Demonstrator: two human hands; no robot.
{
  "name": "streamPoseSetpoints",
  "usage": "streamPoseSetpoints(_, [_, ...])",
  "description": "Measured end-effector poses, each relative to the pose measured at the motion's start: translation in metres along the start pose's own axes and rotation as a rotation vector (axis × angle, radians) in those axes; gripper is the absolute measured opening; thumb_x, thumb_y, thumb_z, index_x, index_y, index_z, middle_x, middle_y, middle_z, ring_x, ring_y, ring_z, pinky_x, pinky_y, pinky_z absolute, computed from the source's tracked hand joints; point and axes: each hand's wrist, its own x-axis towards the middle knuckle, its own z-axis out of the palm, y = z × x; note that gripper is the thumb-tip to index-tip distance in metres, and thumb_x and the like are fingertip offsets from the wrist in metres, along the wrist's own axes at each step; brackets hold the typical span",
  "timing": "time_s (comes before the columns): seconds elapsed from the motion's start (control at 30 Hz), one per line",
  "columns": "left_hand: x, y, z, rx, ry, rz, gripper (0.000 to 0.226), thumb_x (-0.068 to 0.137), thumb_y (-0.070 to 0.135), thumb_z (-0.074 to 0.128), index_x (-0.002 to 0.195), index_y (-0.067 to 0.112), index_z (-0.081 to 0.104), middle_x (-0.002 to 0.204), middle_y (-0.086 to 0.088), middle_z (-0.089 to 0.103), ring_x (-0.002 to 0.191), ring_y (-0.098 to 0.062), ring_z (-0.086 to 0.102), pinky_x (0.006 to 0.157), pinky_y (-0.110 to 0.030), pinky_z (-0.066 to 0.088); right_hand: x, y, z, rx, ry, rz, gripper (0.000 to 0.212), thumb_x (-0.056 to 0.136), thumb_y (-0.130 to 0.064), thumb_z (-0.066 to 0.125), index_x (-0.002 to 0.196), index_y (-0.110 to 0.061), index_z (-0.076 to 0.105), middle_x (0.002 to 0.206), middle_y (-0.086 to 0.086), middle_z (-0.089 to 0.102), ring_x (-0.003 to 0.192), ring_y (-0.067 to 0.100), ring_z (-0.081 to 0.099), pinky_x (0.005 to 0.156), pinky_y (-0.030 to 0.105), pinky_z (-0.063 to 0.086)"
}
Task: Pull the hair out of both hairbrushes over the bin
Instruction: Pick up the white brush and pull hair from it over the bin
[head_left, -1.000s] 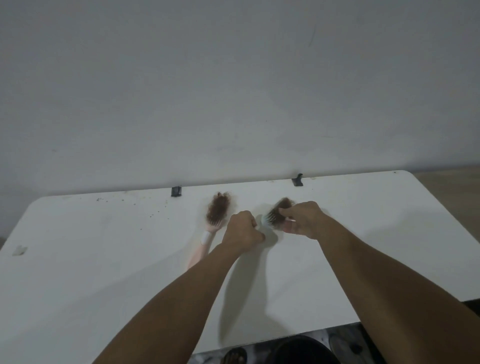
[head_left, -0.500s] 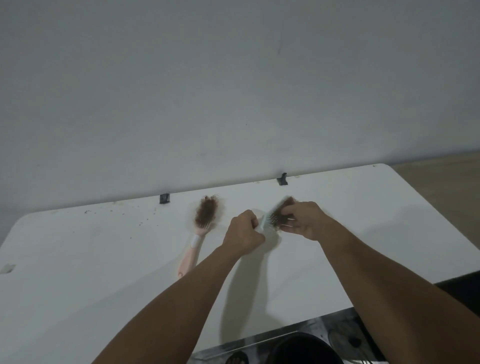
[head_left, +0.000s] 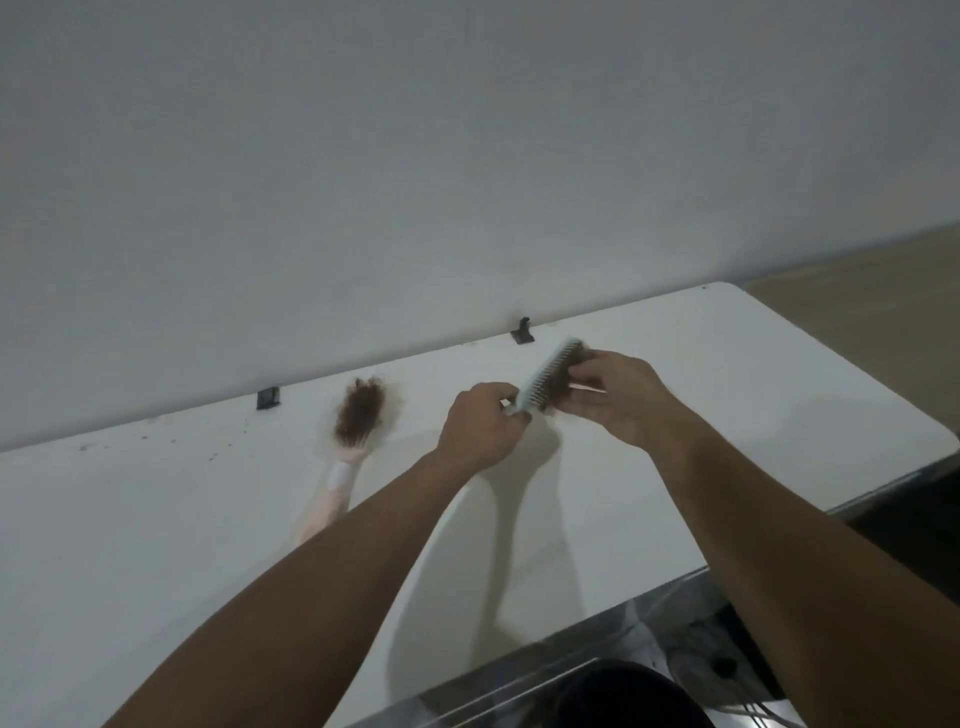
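My left hand (head_left: 480, 423) grips the handle of a pale blue hairbrush (head_left: 545, 376), which is raised above the white table (head_left: 727, 415) and tilted up to the right. My right hand (head_left: 615, 395) pinches the brown hair clump (head_left: 563, 374) caught in its bristles. A pink hairbrush (head_left: 337, 480) lies flat on the table to the left, its head covered in brown hair (head_left: 361, 413). A dark bin (head_left: 623, 696) shows at the bottom edge, below the table's near edge.
A grey wall rises behind the table. Two small black clips (head_left: 268, 398) (head_left: 522, 332) sit at the table's far edge. Pale wooden floor (head_left: 857, 312) lies to the right. Cables and clutter (head_left: 722, 670) sit beside the bin.
The blue hairbrush has been lifted off the table and tilted upward, with both hands rising. My right fingers have shifted onto the hair in the bristles. The view has drifted to the right.
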Motion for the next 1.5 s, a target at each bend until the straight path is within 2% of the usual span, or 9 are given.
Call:
streamPoseSetpoints(0.2, [0.0, -0.009, 0.029, 0.051, 0.086, 0.148, 0.013, 0.079, 0.016, 0.065, 0.086, 0.018, 0.075, 0.065, -0.002, 0.059, 0.064, -0.021, 0.054, 0.061, -0.026, 0.041, 0.001, 0.035, -0.025, 0.083, -0.012, -0.155, 0.025, 0.087, 0.008, 0.059, 0.113, 0.005, 0.059, 0.101, 0.021, 0.066, 0.087, 0.034, 0.069, 0.075, 0.041, 0.061])
streamPoseSetpoints(0.47, [-0.056, 0.007, 0.042, 0.078, 0.091, 0.334, 0.016, 0.081, 0.014, 0.063, 0.07, 0.025, 0.064, 0.053, 0.009, 0.046, 0.051, -0.007, 0.041, 0.048, -0.021, 0.03, -0.073, 0.068, -0.047, 0.192, -0.016, -0.385, 0.04, 0.084, 0.017, 0.057, 0.122, 0.005, 0.05, 0.106, 0.023, 0.063, 0.088, 0.032, 0.068, 0.071, 0.039, 0.061])
streamPoseSetpoints(0.77, [-0.158, 0.02, 0.056, 0.056, -0.002, 0.464, 0.017, 0.08, 0.014, 0.061, 0.067, 0.025, 0.062, 0.052, 0.008, 0.045, 0.051, -0.009, 0.04, 0.048, -0.023, 0.03, -0.184, 0.11, -0.069, 0.155, 0.103, -0.513, 0.033, 0.082, 0.015, 0.06, 0.112, 0.002, 0.057, 0.097, 0.018, 0.068, 0.087, 0.03, 0.07, 0.073, 0.038, 0.062])
streamPoseSetpoints(0.9, [-0.191, 0.015, 0.075, 0.027, -0.05, 0.496, 0.029, 0.079, 0.015, 0.063, 0.052, 0.019, 0.053, 0.049, 0.003, 0.041, 0.056, -0.021, 0.04, 0.048, -0.028, 0.028, -0.216, 0.134, -0.085, 0.119, 0.16, -0.524, 0.04, 0.08, 0.016, 0.062, 0.116, 0.0, 0.056, 0.095, 0.017, 0.069, 0.084, 0.029, 0.071, 0.073, 0.036, 0.062])
streamPoseSetpoints(1.0, [-0.212, 0.011, 0.093, 0.013, -0.068, 0.523, 0.027, 0.082, 0.023, 0.067, 0.058, 0.014, 0.059, 0.056, -0.011, 0.048, 0.06, -0.03, 0.046, 0.052, -0.03, 0.03, -0.23, 0.152, -0.094, 0.042, 0.241, -0.557, 0.041, 0.078, 0.015, 0.064, 0.116, 0.002, 0.056, 0.096, 0.017, 0.069, 0.081, 0.03, 0.071, 0.076, 0.038, 0.061])
streamPoseSetpoints(1.07, [-0.224, 0.009, 0.106, 0.035, -0.075, 0.542, 0.012, 0.083, 0.019, 0.065, 0.073, 0.014, 0.07, 0.069, -0.017, 0.059, 0.077, -0.034, 0.059, 0.058, -0.031, 0.034, -0.236, 0.164, -0.103, 0.026, 0.291, -0.568, 0.038, 0.077, 0.012, 0.066, 0.112, 0.003, 0.057, 0.105, 0.023, 0.069, 0.086, 0.034, 0.072, 0.08, 0.043, 0.06])
streamPoseSetpoints(1.23, [-0.238, -0.004, 0.143, 0.055, -0.142, 0.497, 0.01, 0.082, 0.018, 0.064, 0.085, 0.015, 0.073, 0.072, -0.009, 0.062, 0.077, -0.029, 0.064, 0.059, -0.028, 0.04, -0.243, 0.204, -0.126, 0.058, 0.391, -0.547, 0.043, 0.076, 0.014, 0.067, 0.115, 0.001, 0.055, 0.116, 0.026, 0.064, 0.089, 0.036, 0.071, 0.072, 0.04, 0.062])
streamPoseSetpoints(1.37, [-0.244, -0.026, 0.178, -0.084, -0.275, 0.361, 0.009, 0.084, 0.013, 0.063, 0.088, 0.013, 0.072, 0.068, -0.012, 0.062, 0.049, -0.023, 0.057, 0.045, -0.023, 0.046, -0.246, 0.235, -0.152, 0.055, 0.437, -0.439, 0.061, 0.077, 0.014, 0.068, 0.133, -0.001, 0.047, 0.123, 0.022, 0.06, 0.096, 0.035, 0.069, 0.07, 0.038, 0.062])
streamPoseSetpoints(1.5, [-0.247, -0.054, 0.211, -0.176, -0.384, 0.224, 0.008, 0.084, 0.012, 0.062, 0.086, 0.008, 0.068, 0.07, -0.01, 0.063, 0.044, -0.02, 0.057, 0.04, -0.021, 0.043, -0.239, 0.264, -0.173, -0.024, 0.556, -0.394, 0.051, 0.083, 0.014, 0.061, 0.129, -0.009, 0.053, 0.111, 0.018, 0.062, 0.094, 0.031, 0.069, 0.073, 0.038, 0.062])
